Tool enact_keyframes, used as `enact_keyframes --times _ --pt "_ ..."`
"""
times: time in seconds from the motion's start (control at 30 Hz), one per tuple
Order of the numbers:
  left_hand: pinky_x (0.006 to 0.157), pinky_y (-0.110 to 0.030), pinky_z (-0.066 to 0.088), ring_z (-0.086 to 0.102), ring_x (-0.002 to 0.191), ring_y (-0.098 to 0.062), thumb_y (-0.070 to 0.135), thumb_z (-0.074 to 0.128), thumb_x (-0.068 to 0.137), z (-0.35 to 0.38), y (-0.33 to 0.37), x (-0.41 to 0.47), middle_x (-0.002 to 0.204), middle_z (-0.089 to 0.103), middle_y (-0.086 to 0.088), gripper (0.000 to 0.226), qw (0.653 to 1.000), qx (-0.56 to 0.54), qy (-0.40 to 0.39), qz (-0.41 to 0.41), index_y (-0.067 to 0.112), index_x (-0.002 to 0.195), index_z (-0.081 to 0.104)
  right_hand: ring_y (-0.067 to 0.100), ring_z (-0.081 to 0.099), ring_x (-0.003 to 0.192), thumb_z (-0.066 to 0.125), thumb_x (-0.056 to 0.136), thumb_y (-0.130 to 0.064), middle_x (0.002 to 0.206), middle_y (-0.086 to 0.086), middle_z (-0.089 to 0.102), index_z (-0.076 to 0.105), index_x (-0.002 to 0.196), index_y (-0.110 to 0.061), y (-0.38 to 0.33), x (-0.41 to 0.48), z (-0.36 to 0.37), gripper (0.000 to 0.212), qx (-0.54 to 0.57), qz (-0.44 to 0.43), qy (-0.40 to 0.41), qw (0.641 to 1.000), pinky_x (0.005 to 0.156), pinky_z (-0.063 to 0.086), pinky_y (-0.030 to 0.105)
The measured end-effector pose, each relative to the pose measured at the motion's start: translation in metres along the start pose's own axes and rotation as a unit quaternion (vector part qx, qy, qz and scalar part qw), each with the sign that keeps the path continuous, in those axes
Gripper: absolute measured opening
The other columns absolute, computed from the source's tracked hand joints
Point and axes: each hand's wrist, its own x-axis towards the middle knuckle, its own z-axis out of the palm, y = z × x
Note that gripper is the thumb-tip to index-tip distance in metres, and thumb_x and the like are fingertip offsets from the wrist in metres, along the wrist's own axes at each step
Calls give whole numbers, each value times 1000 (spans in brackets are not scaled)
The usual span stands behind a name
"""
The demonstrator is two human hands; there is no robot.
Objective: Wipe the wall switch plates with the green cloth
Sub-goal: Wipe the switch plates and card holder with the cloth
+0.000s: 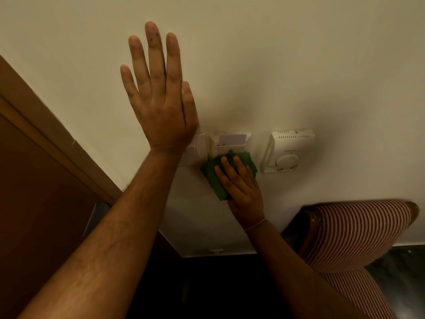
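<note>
My right hand (241, 187) presses a folded green cloth (215, 178) flat against the wall, over the lower edge of a white key-card holder plate (230, 143) that has a card in its slot. To the left of that plate is a white switch plate (199, 149), partly hidden behind my left wrist. My left hand (158, 88) lies flat on the cream wall above the plates, fingers spread and empty.
A white thermostat with a round dial (288, 151) is mounted to the right of the plates. A brown wooden door and frame (46, 157) run along the left. A red-and-white striped chair (358, 231) stands at the lower right, close to the wall.
</note>
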Motion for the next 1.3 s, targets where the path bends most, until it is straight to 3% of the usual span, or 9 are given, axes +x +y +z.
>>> enact_keyframes --times 0.33,0.47,0.6,0.7,0.83,0.93,1.03,1.17,1.3 --pt "142 -52 1 -13 172 -10 30 24 118 0 0 0 176 29 -21 58 1000 0 3 3 10 172 33 32 31 164 73 103 -2 175 1 33 40 165 -20 6 25 -4 73 35 21 59 997 133 28 53" --pt "142 -52 1 -12 173 -12 31 23 119 0 0 1 176 29 -21 59 1000 -2 1 -2 11 173 33 22 23 167 81 93 8 161 8 48 42 159 -14 17 -13 -4 80 10 25 18 999 131 31 51" --pt "141 -51 0 -13 172 -11 31 24 118 1 0 1 177 27 -20 59 1000 -1 0 0 12 173 31 22 24 166 72 98 8 159 10 50 45 157 -10 18 -15 -7 67 35 35 2 999 135 24 45" --pt "141 -50 -1 -14 172 -10 31 23 119 2 0 0 176 28 -20 58 1000 4 2 -2 11 173 31 29 32 163 65 108 -2 162 10 48 50 155 -8 9 4 -9 50 60 50 42 996 133 29 49" --pt "141 -50 -3 -16 171 -9 32 22 119 2 -1 1 176 26 -21 58 1000 13 -3 -2 12 173 29 29 27 165 68 104 5 160 13 51 60 147 -2 -14 22 2 45 76 100 85 988 134 26 52" --pt "141 -49 -4 -18 171 -10 32 23 119 2 -1 1 179 17 -16 59 1000 13 -8 -6 16 176 22 19 13 168 66 98 12 157 15 55 60 148 -4 -40 23 19 53 72 72 26 994 137 17 43" --pt "141 -50 -4 -16 172 -10 30 27 117 2 -1 0 179 9 -12 61 1000 8 -12 -6 14 176 20 16 11 168 61 96 17 158 13 58 55 152 -10 -48 24 29 63 59 22 -9 998 136 16 38" --pt "141 -50 -4 -16 172 -11 30 28 117 1 -1 0 180 8 -11 66 1000 2 -15 -7 16 180 16 17 18 167 39 114 0 161 11 54 57 153 -10 -30 21 17 44 26 -11 -26 999 136 21 40" --pt "141 -50 -6 -18 171 -10 33 27 117 -1 -1 2 179 15 -15 62 1000 11 -20 -6 15 176 21 24 30 164 56 114 -9 165 6 47 56 154 -9 -4 7 -1 40 17 38 11 999 131 34 50"
